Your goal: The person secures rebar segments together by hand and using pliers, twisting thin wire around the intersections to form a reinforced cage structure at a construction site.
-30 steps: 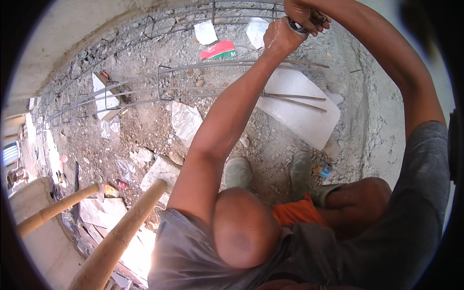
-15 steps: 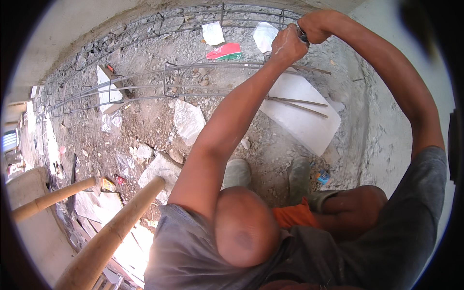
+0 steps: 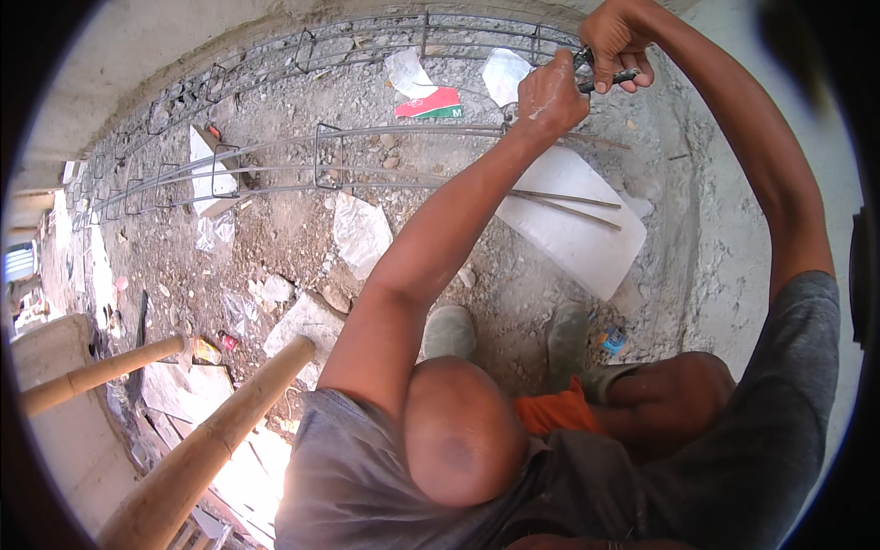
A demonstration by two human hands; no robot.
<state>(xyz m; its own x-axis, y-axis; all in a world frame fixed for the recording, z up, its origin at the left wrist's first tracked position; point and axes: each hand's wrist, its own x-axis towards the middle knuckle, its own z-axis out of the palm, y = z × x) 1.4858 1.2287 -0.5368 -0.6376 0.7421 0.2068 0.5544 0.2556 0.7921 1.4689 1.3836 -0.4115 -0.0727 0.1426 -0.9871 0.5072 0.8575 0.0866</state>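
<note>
- Closest in, 6 o'clock: bare left knee (image 3: 463,435), with a dark grey T-shirt (image 3: 357,477) bunched around it. Bit of orange shorts (image 3: 555,410) at 5.
- Pair of dusty green rubber boots (image 3: 449,332) planted on the rubble floor, just past the knee, 4 to 6 o'clock. A little blue wrapper (image 3: 612,341) lies beside the right one.
- Two bamboo poles (image 3: 220,435) poke in from around 8 o'clock.
- Next out, crumpled clear plastic (image 3: 360,236) toward 10, and a big white board (image 3: 582,238) at 2 to 3 with two thin rods over it.
- Both hands are way up at 1 o'clock, arms stretched out, right next to each other. Left hand (image 3: 553,96) is balled up around one end of some black-handled pliers (image 3: 609,83); right hand (image 3: 619,46) has its fingers wrapped about the handle side. The tool's head is hidden, so can't tell what it's biting on, if anything.
- Long rebar cage (image 3: 327,158) runs from 9 round toward 1, passing behind the left forearm.
- Beyond that at 12: red-and-green card (image 3: 431,104), white paper scraps (image 3: 506,78), then another rebar cage (image 3: 425,38) along the far wall (image 3: 229,27).
</note>
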